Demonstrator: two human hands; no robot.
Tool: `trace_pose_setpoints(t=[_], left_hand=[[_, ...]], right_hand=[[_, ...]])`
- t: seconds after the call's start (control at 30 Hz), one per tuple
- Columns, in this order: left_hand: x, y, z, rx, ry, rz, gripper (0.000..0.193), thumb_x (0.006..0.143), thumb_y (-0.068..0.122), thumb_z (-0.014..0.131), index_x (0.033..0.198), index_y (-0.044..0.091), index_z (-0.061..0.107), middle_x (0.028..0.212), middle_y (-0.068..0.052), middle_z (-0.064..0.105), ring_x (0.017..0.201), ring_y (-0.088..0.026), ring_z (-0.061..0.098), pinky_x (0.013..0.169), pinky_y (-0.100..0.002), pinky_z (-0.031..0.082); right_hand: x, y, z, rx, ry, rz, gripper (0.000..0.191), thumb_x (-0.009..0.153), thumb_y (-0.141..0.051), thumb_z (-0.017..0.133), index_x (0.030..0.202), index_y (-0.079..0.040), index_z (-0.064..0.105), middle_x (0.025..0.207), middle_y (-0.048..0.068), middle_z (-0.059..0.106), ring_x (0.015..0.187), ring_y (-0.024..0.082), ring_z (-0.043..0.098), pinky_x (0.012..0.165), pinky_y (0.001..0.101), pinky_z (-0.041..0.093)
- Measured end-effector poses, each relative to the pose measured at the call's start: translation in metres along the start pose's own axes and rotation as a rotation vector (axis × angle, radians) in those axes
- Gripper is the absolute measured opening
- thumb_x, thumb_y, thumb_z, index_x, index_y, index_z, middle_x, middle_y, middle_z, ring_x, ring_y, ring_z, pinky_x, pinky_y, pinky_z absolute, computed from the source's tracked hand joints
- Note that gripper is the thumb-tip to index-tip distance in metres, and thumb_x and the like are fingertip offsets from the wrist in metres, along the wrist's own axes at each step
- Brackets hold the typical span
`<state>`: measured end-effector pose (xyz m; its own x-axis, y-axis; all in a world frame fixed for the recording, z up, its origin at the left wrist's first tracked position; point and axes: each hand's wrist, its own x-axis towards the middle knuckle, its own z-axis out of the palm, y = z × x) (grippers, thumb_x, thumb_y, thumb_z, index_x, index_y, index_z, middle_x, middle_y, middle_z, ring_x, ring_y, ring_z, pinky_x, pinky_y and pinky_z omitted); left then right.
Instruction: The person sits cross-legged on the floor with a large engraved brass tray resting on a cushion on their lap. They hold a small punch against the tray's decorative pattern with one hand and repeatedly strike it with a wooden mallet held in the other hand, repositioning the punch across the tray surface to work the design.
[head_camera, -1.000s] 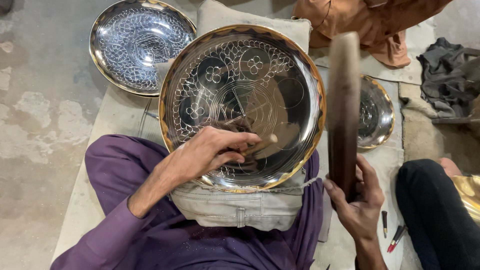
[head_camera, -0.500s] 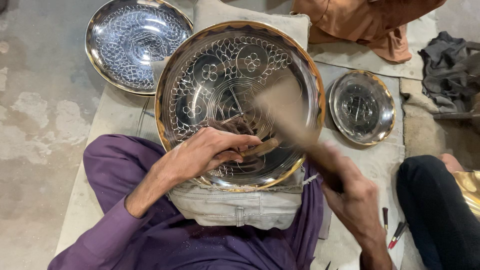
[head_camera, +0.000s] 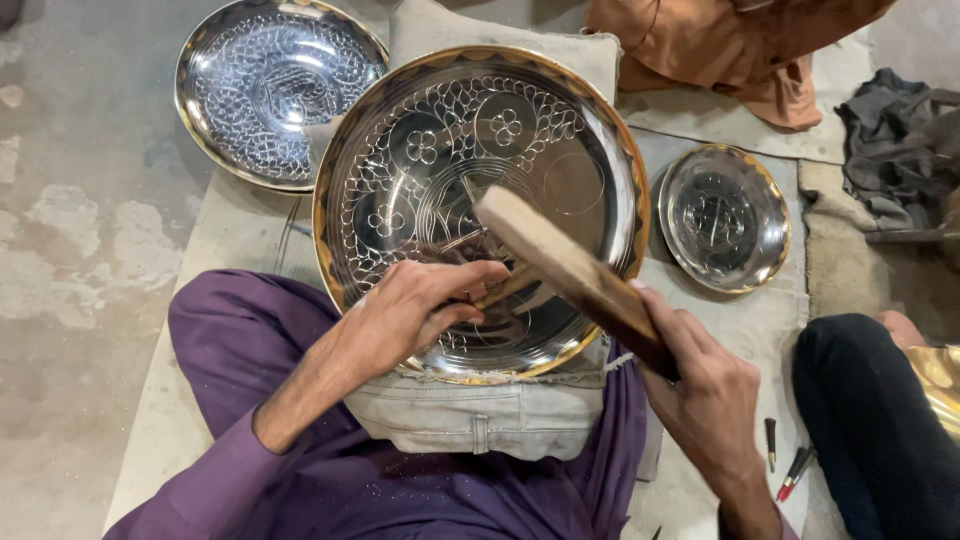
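The large engraved tray (head_camera: 480, 130) fills the centre of the frame, propped on a grey cushion (head_camera: 470, 420) across your lap. Your left hand (head_camera: 415, 310), at lower centre, pinches a thin punch (head_camera: 505, 288) against the tray's lower part. Your right hand (head_camera: 705, 385), at lower right, grips a wooden mallet (head_camera: 570, 270), its head over the punch.

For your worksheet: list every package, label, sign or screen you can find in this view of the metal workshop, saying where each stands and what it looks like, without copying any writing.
None: no package, label, sign or screen shows here.
In view instead are a large engraved tray, two smaller trays, cloths, and a wooden mallet in the right hand.
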<state>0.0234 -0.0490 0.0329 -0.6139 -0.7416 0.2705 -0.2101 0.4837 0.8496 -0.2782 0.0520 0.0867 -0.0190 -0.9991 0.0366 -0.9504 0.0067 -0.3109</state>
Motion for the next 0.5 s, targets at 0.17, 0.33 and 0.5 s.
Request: trace_pose_setpoints(t=[0.17,0.33,0.5], left_hand=[[0.001,-0.001,-0.001,-0.007,-0.058,-0.02,0.056,0.086,0.012,0.074,0.139,0.011,0.058,0.097,-0.012,0.075,0.089,-0.028,0.075,0.08,-0.041,0.058],[0.005,-0.001,-0.004,0.003,-0.111,0.05,0.056,0.084,0.007,0.074,0.138,0.011,0.06,0.105,-0.013,0.075,0.097,-0.03,0.074,0.084,-0.042,0.058],[0.006,0.0,-0.004,0.047,-0.147,0.074,0.058,0.079,0.001,0.073,0.135,0.01,0.06,0.113,-0.012,0.075,0.101,-0.029,0.074,0.088,-0.043,0.057]], right_hand=[[-0.009,0.005,0.017,0.407,0.13,-0.195,0.067,0.085,0.005,0.067,0.149,-0.004,0.05,0.142,0.017,0.066,0.125,0.034,0.068,0.104,0.0417,0.054],[-0.02,0.017,0.034,0.276,0.225,-0.034,0.059,0.086,-0.001,0.071,0.141,-0.006,0.052,0.11,0.008,0.072,0.089,0.018,0.074,0.076,0.0301,0.061],[-0.023,0.02,0.039,0.107,0.16,0.015,0.061,0.082,-0.002,0.075,0.14,-0.009,0.057,0.113,0.012,0.076,0.085,0.018,0.074,0.074,0.0324,0.061]])
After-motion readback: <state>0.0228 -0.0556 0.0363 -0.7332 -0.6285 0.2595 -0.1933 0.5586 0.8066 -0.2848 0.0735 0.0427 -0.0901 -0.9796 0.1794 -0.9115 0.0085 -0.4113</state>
